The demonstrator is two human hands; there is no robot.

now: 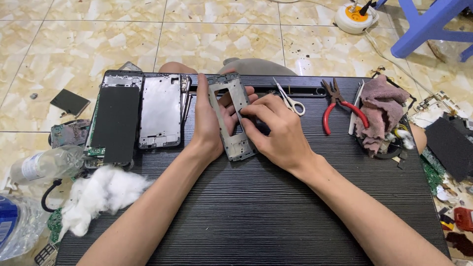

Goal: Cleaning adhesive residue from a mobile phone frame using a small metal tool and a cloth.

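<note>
Left hand (209, 118) grips a bare grey phone frame (230, 118) mid-desk (256, 207); right hand (276, 129) pinches its edge. Two stripped phone bodies (133, 112) already lie at the desk's left edge, seemingly finished.

The tabletop (256, 212) was black with fine horizontal grain. The phone frame (231, 118) was grey, the pliers' handles (345, 111) red, the cotton (101, 194) white, the rag (382, 111) dusty pink.

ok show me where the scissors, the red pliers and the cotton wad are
scissors (289, 100): head view, on the blades just above the white handles.
red pliers (337, 97): head view, on the metal pivot.
cotton wad (101, 194): head view, on the middle of the white fluff.
</note>
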